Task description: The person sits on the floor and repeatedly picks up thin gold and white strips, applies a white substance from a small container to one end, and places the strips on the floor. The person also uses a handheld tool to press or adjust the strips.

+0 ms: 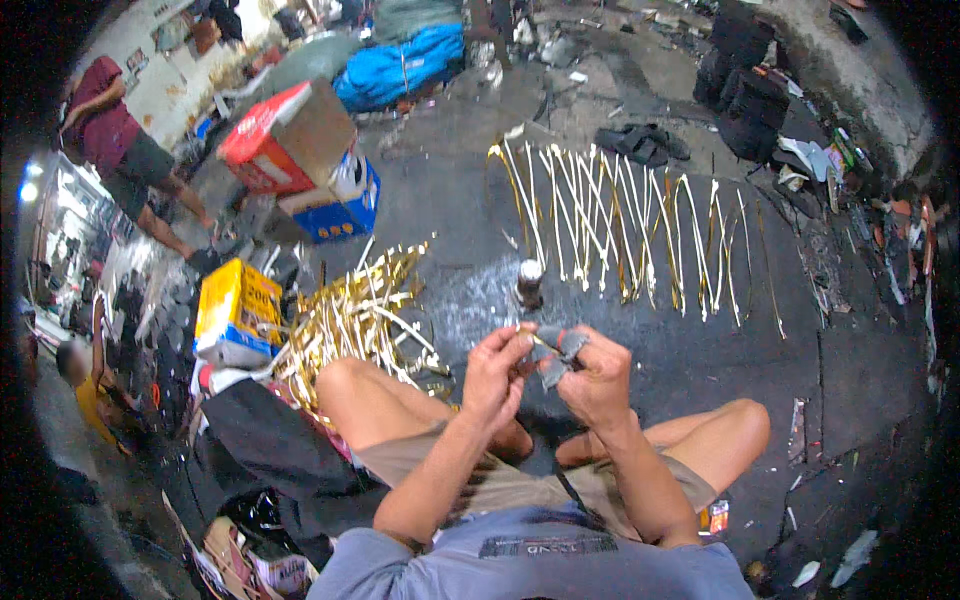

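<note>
My two hands meet in front of my crossed legs. The fingers of my left hand (494,376) pinch the end of a thin gold strip (541,342). My right hand (600,380) is closed on a grey cloth (556,368), which wraps about its fingertips close to the strip. Just beyond them stands a small dark container with a pale top (529,284), on a floor patch marked with whitish smears. To the left lies a tangled heap of gold and white strips (350,325). More strips (605,215) are spread in a row at the right.
At the left stand a yellow and blue box (240,312), a blue box (345,205) and a red carton (280,140). Sandals (643,143) lie behind the strip row. Black bags (745,100) rest at the far right. A person in maroon (103,115) is at the far left.
</note>
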### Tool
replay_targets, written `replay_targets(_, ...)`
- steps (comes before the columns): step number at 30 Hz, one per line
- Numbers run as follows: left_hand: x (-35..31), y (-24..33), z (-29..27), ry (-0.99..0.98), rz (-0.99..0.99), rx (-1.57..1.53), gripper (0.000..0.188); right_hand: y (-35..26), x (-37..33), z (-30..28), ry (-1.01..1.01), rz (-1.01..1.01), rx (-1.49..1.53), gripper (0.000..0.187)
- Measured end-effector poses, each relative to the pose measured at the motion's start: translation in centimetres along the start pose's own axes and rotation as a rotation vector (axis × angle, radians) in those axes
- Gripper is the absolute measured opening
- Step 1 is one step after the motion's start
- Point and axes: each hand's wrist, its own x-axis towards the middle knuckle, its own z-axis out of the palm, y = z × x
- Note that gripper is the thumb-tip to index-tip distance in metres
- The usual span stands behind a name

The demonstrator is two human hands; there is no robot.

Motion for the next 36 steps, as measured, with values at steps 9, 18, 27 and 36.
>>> replay_targets(9,1.3,1.7,-1.2,-0.059,0.158,-0.063,0.002,-0.6,-0.5,0.4,-0.051,-0.069,-0.004,0.019)
replay_targets(18,10.4,10.2,-5.2,0.276,0.284,-0.080,0.009,-0.9,-5.9,-3.0,-0.139,0.003,-0.132,0.016)
replay_targets(27,23.5,6.3,-17.6,0.624,0.099,0.291,0.019,2.4,-17.7,-7.9,-0.280,0.446,-0.329,0.012)
replay_targets(36,35.5,-2.6,-18.5,0.282,0.594,1.872,0.047,6.1,-14.4,-3.9,-0.445,0.815,-0.072,0.018)
